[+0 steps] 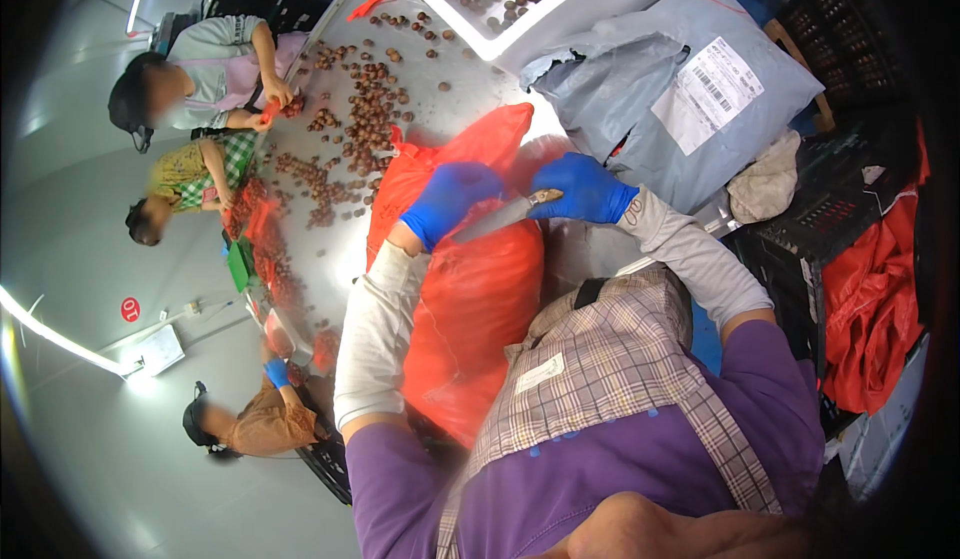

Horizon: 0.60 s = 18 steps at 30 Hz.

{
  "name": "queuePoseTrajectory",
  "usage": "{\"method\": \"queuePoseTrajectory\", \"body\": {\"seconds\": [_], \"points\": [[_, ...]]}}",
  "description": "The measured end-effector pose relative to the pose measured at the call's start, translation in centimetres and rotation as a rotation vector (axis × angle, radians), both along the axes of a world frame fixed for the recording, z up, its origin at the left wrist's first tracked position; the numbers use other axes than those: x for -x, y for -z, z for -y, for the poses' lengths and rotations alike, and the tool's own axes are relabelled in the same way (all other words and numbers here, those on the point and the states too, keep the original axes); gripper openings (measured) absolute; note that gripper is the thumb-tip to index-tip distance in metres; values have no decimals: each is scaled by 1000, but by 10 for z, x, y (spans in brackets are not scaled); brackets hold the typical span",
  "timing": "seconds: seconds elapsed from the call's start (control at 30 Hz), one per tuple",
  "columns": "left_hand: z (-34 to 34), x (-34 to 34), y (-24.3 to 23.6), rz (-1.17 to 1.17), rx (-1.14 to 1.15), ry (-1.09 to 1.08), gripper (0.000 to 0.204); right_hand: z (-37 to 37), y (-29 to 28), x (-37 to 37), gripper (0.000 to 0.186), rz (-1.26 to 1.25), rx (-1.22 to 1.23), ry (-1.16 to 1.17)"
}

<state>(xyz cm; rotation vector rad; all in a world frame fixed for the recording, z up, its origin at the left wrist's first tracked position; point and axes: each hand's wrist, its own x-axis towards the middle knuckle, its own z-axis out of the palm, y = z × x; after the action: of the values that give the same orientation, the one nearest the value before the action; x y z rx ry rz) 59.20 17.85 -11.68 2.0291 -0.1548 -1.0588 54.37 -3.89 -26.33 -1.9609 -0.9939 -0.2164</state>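
A large, full red mesh sack [470, 329] leans upright at the table edge, against my front. My left hand [450, 202], in a blue glove, is closed on the sack's upper part; its fingers are blurred. My right hand [588, 189], also gloved in blue, grips a knife [492, 221] by its light brown handle. The blade points left, across the sack and close to my left hand. Thin red material shows blurred between my two hands. What fills the sack cannot be made out.
Brown chestnuts [375, 109] lie scattered over the metal table [440, 64]. A white foam box [520, 44] of chestnuts stands at the far side. On the right lie a grey plastic parcel [690, 79], black crates [790, 209] and red sacks [875, 299]. Co-workers [215, 74] stand along the left.
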Motion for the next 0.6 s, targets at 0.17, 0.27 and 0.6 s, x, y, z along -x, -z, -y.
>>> {"method": "queuePoseTrajectory", "body": {"seconds": [0.17,0.27,0.6], "points": [[0,0,-2,-41,-22,-53,17,-1,-13,-3,34,-437,-8,-12],[0,-2,-1,-32,-30,-33,17,-4,-4,-6,35,-401,-30,-5],[-1,0,-2,111,-8,100,15,-2,1,-11,33,-249,2,-97]]}}
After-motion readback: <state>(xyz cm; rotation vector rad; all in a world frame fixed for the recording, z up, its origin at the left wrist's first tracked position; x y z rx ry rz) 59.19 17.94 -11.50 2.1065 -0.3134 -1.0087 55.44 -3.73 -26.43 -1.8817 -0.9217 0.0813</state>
